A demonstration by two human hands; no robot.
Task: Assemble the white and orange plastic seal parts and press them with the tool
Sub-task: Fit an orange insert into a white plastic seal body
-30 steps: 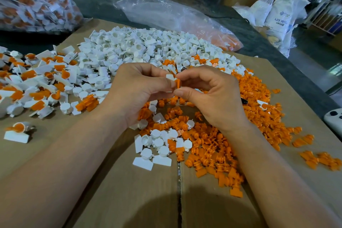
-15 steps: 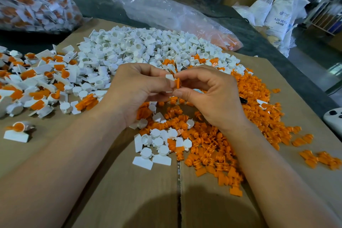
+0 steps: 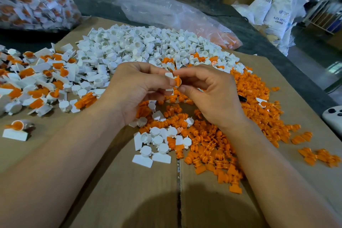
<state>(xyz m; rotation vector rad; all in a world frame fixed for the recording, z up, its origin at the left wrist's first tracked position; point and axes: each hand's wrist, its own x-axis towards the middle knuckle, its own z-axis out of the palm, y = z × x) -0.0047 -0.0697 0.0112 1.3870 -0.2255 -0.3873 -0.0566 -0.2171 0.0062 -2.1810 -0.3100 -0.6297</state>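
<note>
White seal body (image 3: 168, 75) is pinched between the thumb and fingers of our left hand (image 3: 133, 87), held up above the cardboard sheet (image 3: 129, 190). The orange insert (image 3: 178, 81) touches the seal body on its right, gripped between the thumb and forefinger of our right hand (image 3: 212, 94). So both hands are grasping, one part each, and neither is free.

We judge the step in hand to be the mating of the two parts. The insert looks to be at the mouth of the seal body, but we cannot tell how far in it sits. The next move calls for a straight push of the insert into the body, with the left hand steadying it so the insert does not go in tilted. After that comes the pressing.

Below and to the right of the seal body lies the loose heap of orange inserts (image 3: 212, 146). Beyond the seal body is the heap of white bodies (image 3: 140, 46). Well to its left are the joined seals (image 3: 37, 79). A small dark object (image 3: 242, 98) lies right of the seal body among the orange pieces, and we cannot tell whether it is the pressing tool.
</note>
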